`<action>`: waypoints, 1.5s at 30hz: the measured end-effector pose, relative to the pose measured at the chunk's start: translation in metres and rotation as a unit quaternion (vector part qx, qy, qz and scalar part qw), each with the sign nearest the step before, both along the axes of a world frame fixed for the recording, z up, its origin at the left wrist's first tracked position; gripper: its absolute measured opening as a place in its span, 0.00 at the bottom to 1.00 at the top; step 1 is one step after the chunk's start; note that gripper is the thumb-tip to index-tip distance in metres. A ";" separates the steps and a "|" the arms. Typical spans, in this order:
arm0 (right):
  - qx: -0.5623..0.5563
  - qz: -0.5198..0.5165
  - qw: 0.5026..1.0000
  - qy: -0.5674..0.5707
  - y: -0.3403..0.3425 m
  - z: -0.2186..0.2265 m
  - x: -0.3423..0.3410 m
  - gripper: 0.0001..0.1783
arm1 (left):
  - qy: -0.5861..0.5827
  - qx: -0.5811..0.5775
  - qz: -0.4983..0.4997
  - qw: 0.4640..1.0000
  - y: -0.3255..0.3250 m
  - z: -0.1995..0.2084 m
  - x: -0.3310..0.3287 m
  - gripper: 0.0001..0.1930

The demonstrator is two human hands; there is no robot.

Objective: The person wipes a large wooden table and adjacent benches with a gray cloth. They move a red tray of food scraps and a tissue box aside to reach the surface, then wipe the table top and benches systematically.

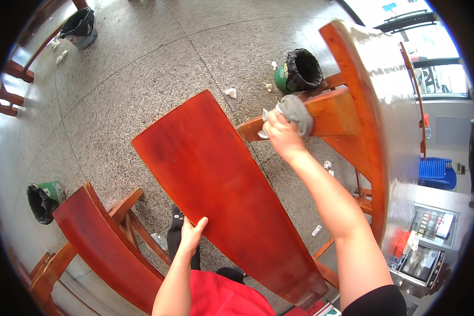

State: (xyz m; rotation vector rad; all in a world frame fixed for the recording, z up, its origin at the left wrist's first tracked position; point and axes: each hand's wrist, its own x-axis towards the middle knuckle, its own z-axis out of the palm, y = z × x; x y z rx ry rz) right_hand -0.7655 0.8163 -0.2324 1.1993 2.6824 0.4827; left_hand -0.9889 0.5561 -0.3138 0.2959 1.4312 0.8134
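Observation:
A long red-brown wooden bench (210,174) with a glossy seat runs diagonally in front of me. My left hand (193,233) grips its left edge, thumb on top and the other fingers mostly hidden. Beyond the bench's right side, my right hand (284,135) is closed on a grey cloth (296,113). That cloth is pressed against an orange-brown wooden beam (334,111) of the table's frame. The shiny tabletop (389,105) rises along the right, with its wooden edge toward me. Slight blur surrounds the right hand and cloth.
A second bench (97,242) stands at the left. Bins with black liners stand beyond the table frame (303,71), at the far left (80,29) and near the second bench (45,200). Crumpled tissues (230,92) litter the speckled floor (121,89). A blue plastic chair (435,173) is at right.

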 end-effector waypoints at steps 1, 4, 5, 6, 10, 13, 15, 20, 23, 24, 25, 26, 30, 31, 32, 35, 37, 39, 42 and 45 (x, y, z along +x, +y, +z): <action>-0.023 0.012 1.000 -0.016 0.003 -0.022 0.003 0.08 | -0.003 -0.005 0.017 1.000 0.003 0.005 0.001 0.29; -0.123 0.063 0.987 -0.083 0.015 -0.070 -0.001 0.10 | 0.004 -0.029 0.000 1.000 -0.004 -0.001 0.000 0.29; -0.145 0.069 0.981 -0.110 0.015 -0.096 0.004 0.10 | 0.001 -0.030 -0.004 1.000 -0.005 0.001 -0.001 0.29; -0.166 0.070 0.975 -0.128 0.018 -0.113 -0.001 0.11 | 0.003 -0.027 0.002 1.000 -0.003 0.002 -0.001 0.29; -0.117 0.154 0.940 -0.281 0.015 -0.204 0.007 0.17 | -0.007 -0.020 -0.030 0.999 -0.012 -0.008 -0.005 0.29; -0.033 0.216 0.877 -0.429 0.012 -0.252 0.021 0.21 | -0.005 0.013 -0.081 0.997 -0.007 -0.014 -0.006 0.26; -0.019 0.218 0.902 -0.372 0.008 -0.279 0.041 0.21 | -0.032 -0.003 -0.075 0.997 -0.002 -0.011 -0.006 0.26; -0.124 0.135 0.964 -0.190 -0.024 -0.177 0.042 0.12 | -0.061 -0.013 -0.013 0.998 -0.004 -0.007 -0.004 0.25; -0.230 0.010 0.967 -0.108 -0.024 -0.049 0.011 0.07 | -0.045 -0.012 -0.032 0.998 -0.008 -0.011 -0.005 0.28; -0.209 -0.012 0.973 -0.099 -0.027 -0.019 0.007 0.06 | -0.033 -0.014 -0.044 0.998 -0.008 -0.014 -0.007 0.28; -0.190 -0.032 0.977 -0.093 -0.032 0.012 0.003 0.06 | -0.036 -0.010 -0.047 0.998 -0.008 -0.016 -0.006 0.29; -0.172 -0.048 0.980 -0.084 -0.036 0.038 0.001 0.06 | -0.037 -0.008 -0.048 0.998 -0.010 -0.018 -0.005 0.29; -0.038 -0.056 0.998 -0.017 -0.030 0.121 -0.020 0.04 | -0.023 -0.012 -0.052 0.998 -0.005 -0.013 -0.007 0.30; -0.009 -0.057 0.998 -0.009 -0.024 0.138 -0.023 0.04 | -0.038 -0.020 -0.044 0.998 -0.003 -0.009 -0.009 0.30; -0.011 -0.071 0.997 0.010 -0.027 0.149 -0.017 0.03 | -0.031 -0.014 -0.043 0.998 -0.004 -0.005 -0.009 0.31; 0.016 -0.111 0.994 0.014 -0.066 0.149 0.009 0.02 | -0.006 0.015 -0.071 0.997 -0.003 -0.011 -0.008 0.30; 0.008 -0.187 0.982 0.027 -0.103 0.138 0.026 0.03 | -0.035 -0.032 -0.092 0.995 0.004 -0.002 -0.010 0.30; -0.059 -0.376 0.923 0.049 -0.140 0.124 0.057 0.05 | -0.060 -0.068 -0.118 0.989 0.009 0.004 -0.013 0.29; -0.114 -0.484 0.865 0.070 -0.195 0.116 0.116 0.11 | -0.075 -0.082 -0.137 0.984 0.022 0.012 -0.012 0.28; -0.186 -0.526 0.815 0.156 -0.223 0.106 0.132 0.13 | -0.079 -0.091 -0.156 0.980 0.015 0.000 -0.016 0.27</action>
